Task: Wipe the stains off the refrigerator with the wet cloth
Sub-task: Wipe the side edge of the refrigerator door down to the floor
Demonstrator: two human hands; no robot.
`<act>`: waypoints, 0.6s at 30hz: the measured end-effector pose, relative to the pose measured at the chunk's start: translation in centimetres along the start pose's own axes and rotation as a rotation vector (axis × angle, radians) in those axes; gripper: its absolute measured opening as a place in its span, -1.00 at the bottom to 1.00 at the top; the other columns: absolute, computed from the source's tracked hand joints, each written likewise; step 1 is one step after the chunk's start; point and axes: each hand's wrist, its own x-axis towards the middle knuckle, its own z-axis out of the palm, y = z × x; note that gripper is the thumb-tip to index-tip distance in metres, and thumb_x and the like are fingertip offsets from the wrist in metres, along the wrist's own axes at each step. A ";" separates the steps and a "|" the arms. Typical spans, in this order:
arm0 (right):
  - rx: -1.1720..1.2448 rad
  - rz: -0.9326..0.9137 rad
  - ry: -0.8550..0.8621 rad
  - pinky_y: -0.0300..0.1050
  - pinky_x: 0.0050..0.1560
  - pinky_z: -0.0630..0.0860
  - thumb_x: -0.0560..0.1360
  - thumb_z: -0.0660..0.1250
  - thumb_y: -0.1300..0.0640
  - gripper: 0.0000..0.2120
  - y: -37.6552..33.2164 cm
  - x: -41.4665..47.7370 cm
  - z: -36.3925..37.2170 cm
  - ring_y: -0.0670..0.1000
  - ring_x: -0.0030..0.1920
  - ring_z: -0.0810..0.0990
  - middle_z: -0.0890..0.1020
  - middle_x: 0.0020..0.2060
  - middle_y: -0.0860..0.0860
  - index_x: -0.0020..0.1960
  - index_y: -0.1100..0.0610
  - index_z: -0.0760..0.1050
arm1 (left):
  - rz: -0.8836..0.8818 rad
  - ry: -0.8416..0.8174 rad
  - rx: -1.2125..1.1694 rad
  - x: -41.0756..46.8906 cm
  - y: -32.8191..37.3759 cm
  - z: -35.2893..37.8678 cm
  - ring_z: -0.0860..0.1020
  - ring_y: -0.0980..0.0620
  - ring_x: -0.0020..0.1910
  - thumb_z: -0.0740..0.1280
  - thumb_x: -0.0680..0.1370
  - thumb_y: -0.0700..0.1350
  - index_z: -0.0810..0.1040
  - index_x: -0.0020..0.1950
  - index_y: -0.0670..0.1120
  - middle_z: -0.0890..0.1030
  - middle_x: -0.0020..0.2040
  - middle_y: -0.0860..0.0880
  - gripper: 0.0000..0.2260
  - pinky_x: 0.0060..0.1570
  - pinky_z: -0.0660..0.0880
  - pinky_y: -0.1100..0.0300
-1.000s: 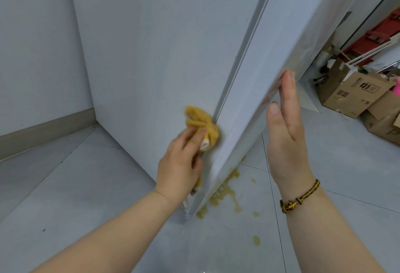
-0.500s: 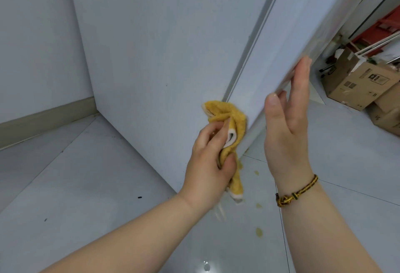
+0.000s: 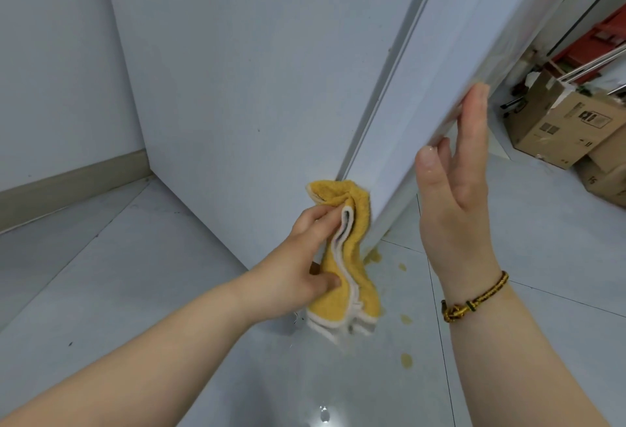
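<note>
Head view: the left hand (image 3: pixel 301 257) is gripping a bunched yellow terry cloth with white trim (image 3: pixel 342 257) at six o'clock of centre, the cloth's top sitting at the door seam of the tall white refrigerator (image 3: pixel 254 71). At three o'clock, apart from it, the right hand (image 3: pixel 454 203) is touching the white refrigerator door's (image 3: pixel 457 37) edge with straight fingers.

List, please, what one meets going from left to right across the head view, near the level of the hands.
baseboard → left hand → yellow cloth → right hand → cardboard box
</note>
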 end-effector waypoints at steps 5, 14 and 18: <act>-0.008 -0.016 0.017 -0.01 0.51 -0.04 0.51 0.14 -0.04 -0.49 0.3 0.1 0.1 -0.05 0.51 -0.10 -0.08 0.50 0.07 0.31 -0.23 -0.10 | 0.027 0.442 0.269 1.6 0.9 2.0 0.34 0.20 0.04 0.54 0.24 0.01 0.31 0.32 0.08 0.30 0.09 0.20 -0.29 -0.01 0.39 0.29; -0.049 -0.024 0.002 0.05 0.51 -0.05 0.51 0.12 0.04 -0.44 0.7 0.1 -0.1 0.02 0.51 -0.10 -0.09 0.50 0.14 0.34 -0.11 -0.17 | 0.046 0.658 0.304 2.5 -2.9 5.0 0.44 0.04 0.02 0.42 0.24 0.18 0.36 0.13 0.01 0.51 0.03 -0.05 -0.45 -0.18 0.45 0.16; -0.054 -0.039 0.012 0.11 0.50 -0.04 0.51 0.13 0.07 -0.43 0.8 0.2 -0.1 0.07 0.51 -0.11 -0.09 0.49 0.18 0.35 -0.05 -0.18 | -0.218 0.496 0.335 1.2 -5.2 6.1 0.45 -0.02 0.14 0.48 0.32 0.07 0.40 0.22 -0.08 0.45 0.12 0.02 -0.45 -0.07 0.40 0.15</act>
